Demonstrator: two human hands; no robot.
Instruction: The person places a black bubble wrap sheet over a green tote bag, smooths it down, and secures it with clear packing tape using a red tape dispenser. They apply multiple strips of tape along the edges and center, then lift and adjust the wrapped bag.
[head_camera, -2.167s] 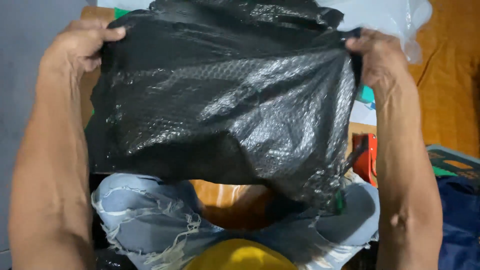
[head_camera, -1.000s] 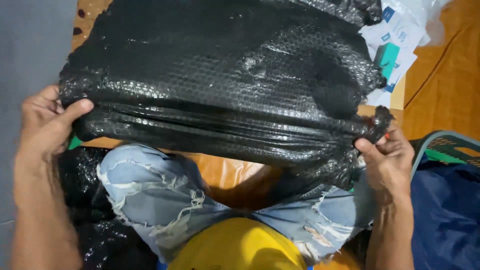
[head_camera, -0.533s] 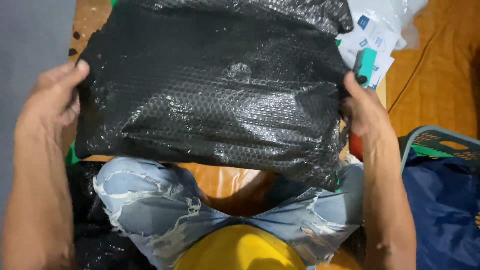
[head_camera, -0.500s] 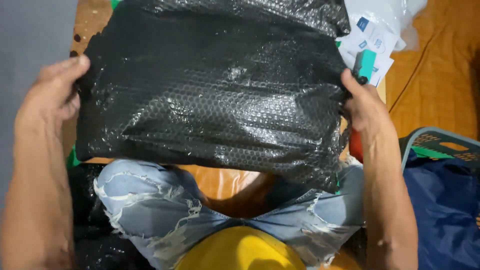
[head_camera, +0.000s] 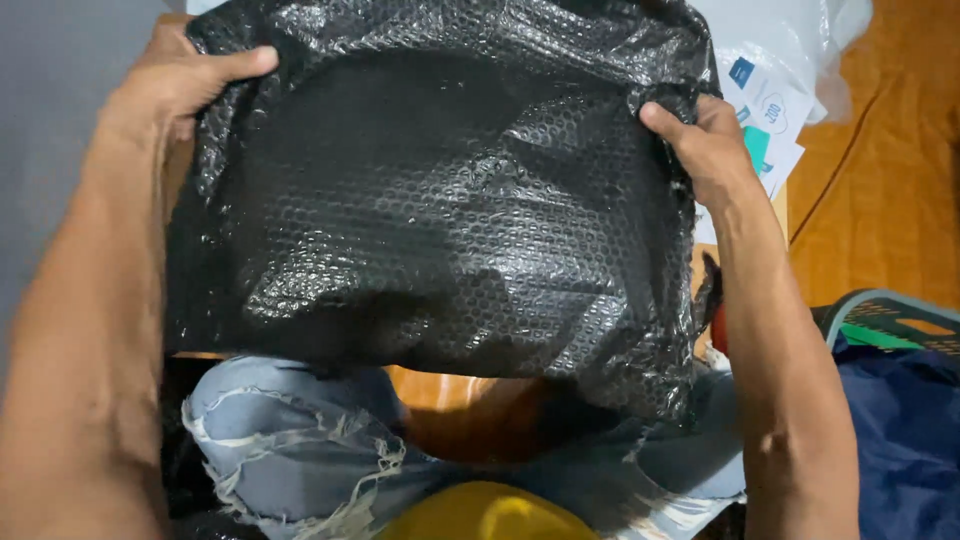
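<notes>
Two hands: I see both gripping one black bubble-wrap sheet (head_camera: 440, 200), each at an upper corner.
Left hand (head_camera: 185, 85): I see it at the sheet's top left corner, thumb lying flat across the front face, the other fingers hidden behind the plastic, so the corner is pinched between thumb and fingers.
Right hand (head_camera: 705, 150): I see it at the upper right edge, thumb pressed onto the front, the remaining fingers curled round the back and out of my sight; the edge is bunched in that pinch.
Sheet position: it hangs spread between the two hands, filling the middle of my view, its lower edge drooping over the knees.
Sheet surface: glossy, dimpled, creased near both grips.
Below: torn light-blue jeans (head_camera: 300, 450) and a yellow shirt (head_camera: 490, 515).
Right side: white printed papers (head_camera: 765, 120) just behind the right hand, orange cloth (head_camera: 880, 190) beyond, dark blue fabric (head_camera: 900, 440) lower down.
</notes>
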